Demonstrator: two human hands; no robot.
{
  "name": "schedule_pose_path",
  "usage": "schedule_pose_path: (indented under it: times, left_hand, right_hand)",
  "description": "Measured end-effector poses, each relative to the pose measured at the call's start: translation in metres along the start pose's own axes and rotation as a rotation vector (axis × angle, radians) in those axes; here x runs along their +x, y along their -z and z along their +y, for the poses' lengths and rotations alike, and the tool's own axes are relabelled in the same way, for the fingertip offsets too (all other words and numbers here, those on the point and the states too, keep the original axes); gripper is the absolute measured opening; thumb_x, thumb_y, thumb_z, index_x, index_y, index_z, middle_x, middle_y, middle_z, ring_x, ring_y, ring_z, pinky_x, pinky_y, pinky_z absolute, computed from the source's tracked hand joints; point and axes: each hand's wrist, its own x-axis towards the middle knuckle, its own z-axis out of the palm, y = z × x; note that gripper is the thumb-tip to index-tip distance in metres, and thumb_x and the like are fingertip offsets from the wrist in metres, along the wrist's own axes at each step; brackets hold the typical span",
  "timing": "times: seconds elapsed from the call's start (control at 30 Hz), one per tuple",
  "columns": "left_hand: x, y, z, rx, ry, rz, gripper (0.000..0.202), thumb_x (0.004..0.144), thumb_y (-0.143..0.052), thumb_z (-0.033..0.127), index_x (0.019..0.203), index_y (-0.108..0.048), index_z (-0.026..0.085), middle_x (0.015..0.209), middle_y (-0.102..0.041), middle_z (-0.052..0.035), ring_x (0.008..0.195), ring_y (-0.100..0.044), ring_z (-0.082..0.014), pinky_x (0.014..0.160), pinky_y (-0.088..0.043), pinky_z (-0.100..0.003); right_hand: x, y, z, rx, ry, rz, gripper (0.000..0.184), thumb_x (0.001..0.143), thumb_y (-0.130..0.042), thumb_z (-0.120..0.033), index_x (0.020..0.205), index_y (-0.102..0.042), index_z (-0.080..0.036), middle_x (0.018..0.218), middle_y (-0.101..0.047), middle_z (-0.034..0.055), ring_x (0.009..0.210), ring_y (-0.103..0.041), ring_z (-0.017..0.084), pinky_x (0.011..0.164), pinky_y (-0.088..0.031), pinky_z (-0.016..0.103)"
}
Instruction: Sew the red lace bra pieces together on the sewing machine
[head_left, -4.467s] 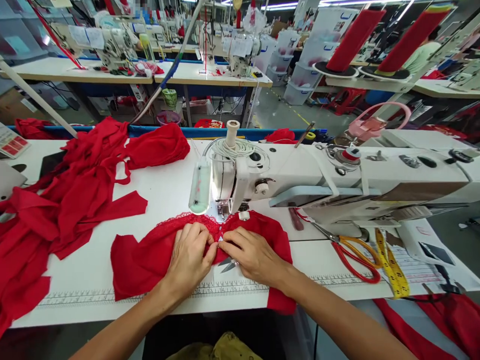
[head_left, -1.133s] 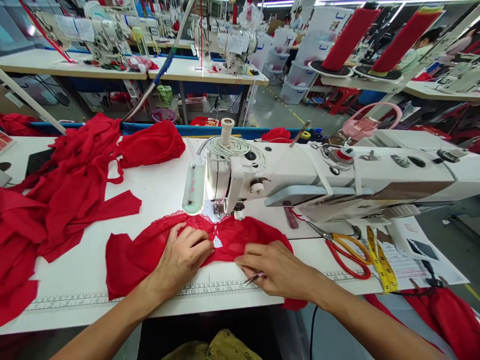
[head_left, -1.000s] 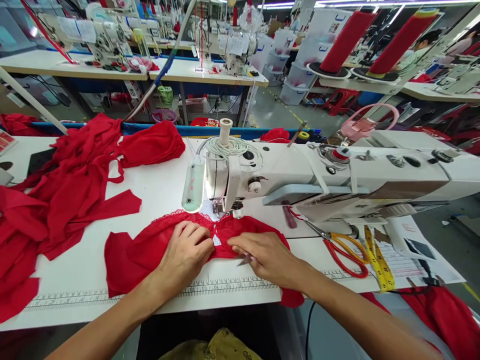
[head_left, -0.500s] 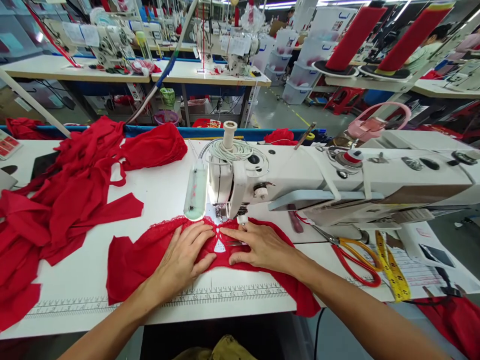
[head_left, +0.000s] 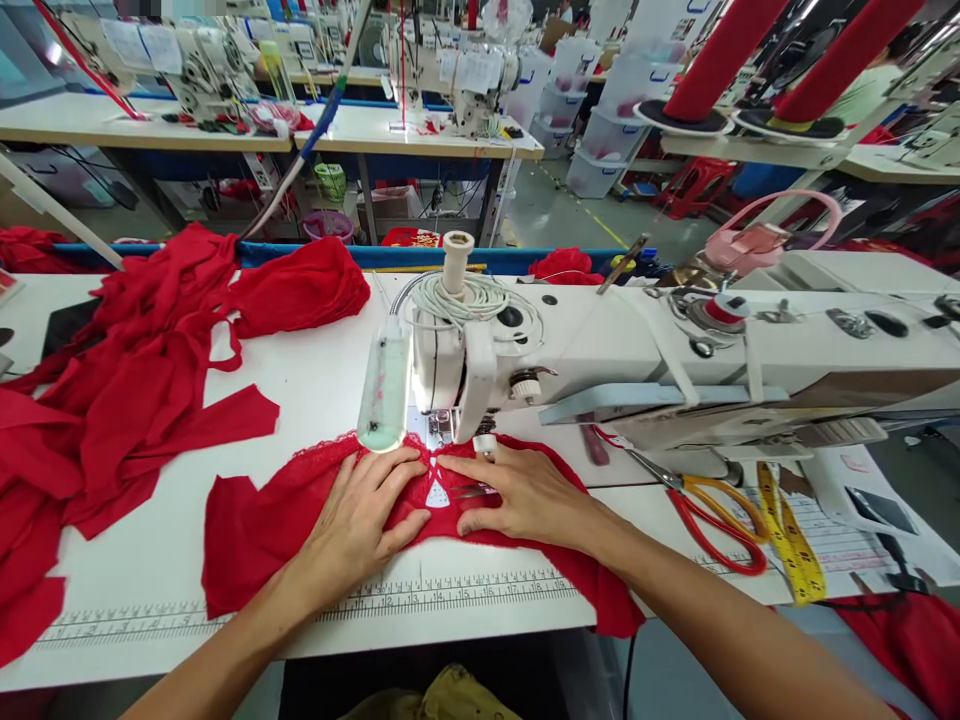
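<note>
A red lace-edged fabric piece lies under the sewing machine's presser foot, with a white triangular gap at its middle. My left hand rests flat on the cloth left of this gap, fingers stretched and thumb apart. To the right of the gap, my right hand presses on the same cloth, its index finger extended toward the foot. From beneath its curled fingers pokes a small pointed metal tool, mostly hidden by the hand. The needle area is partly covered by the machine head.
Heaped red fabric covers the table's left side. Orange-handled scissors and a yellow tape measure lie at right. A lit greenish lamp hangs left of the needle. A printed ruler runs along the front edge.
The camera view has shifted slightly. Both hands keep nearly the same places on the red cloth, and the cloth shows no clear movement under the foot.
</note>
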Motion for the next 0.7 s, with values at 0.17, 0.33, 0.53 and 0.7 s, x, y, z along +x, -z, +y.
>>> schedule_pose_path:
  times: [0.17, 0.33, 0.53, 0.7]
  left_hand:
    - [0.0, -0.001, -0.002, -0.008, -0.019, 0.007, 0.033, 0.098, -0.056, 0.033, 0.13, -0.052, 0.025, 0.138, -0.053, -0.0076, 0.126, -0.048, -0.0277, 0.106, -0.036, -0.049]
    - [-0.001, -0.002, -0.002, 0.001, -0.008, 0.018, 0.032, 0.097, -0.056, 0.033, 0.128, -0.055, 0.025, 0.136, -0.054, -0.0078, 0.126, -0.047, -0.0279, 0.108, -0.035, -0.05]
    - [-0.002, -0.002, 0.0, -0.001, -0.031, 0.041, 0.031, 0.099, -0.054, 0.033, 0.129, -0.052, 0.023, 0.137, -0.053, -0.0088, 0.129, -0.046, -0.0275, 0.11, -0.033, -0.052]
    - [-0.004, -0.004, -0.001, 0.005, -0.032, 0.056, 0.032, 0.099, -0.053, 0.032, 0.13, -0.054, 0.024, 0.136, -0.055, -0.009, 0.128, -0.047, -0.028, 0.111, -0.032, -0.054]
  right_hand:
    - [0.0, -0.002, 0.0, 0.012, -0.002, 0.016, 0.074, 0.077, -0.075, -0.061, 0.143, -0.049, -0.04, 0.104, -0.062, 0.0026, 0.085, -0.059, 0.021, 0.071, -0.047, 0.032]
    - [0.0, 0.002, -0.002, 0.0, 0.017, 0.008, 0.073, 0.078, -0.075, -0.059, 0.143, -0.05, -0.036, 0.105, -0.064, 0.0034, 0.09, -0.062, 0.023, 0.073, -0.048, 0.033]
    - [-0.013, 0.008, -0.02, -0.046, 0.074, 0.1, 0.039, 0.096, -0.057, -0.052, 0.124, -0.061, -0.025, 0.103, -0.064, 0.004, 0.093, -0.062, 0.02, 0.077, -0.046, 0.032]
    - [-0.015, -0.002, -0.029, -0.303, 0.087, 0.132, 0.024, 0.104, -0.044, -0.033, 0.096, -0.062, -0.019, 0.097, -0.058, 0.0063, 0.079, -0.055, 0.017, 0.053, -0.033, 0.026]
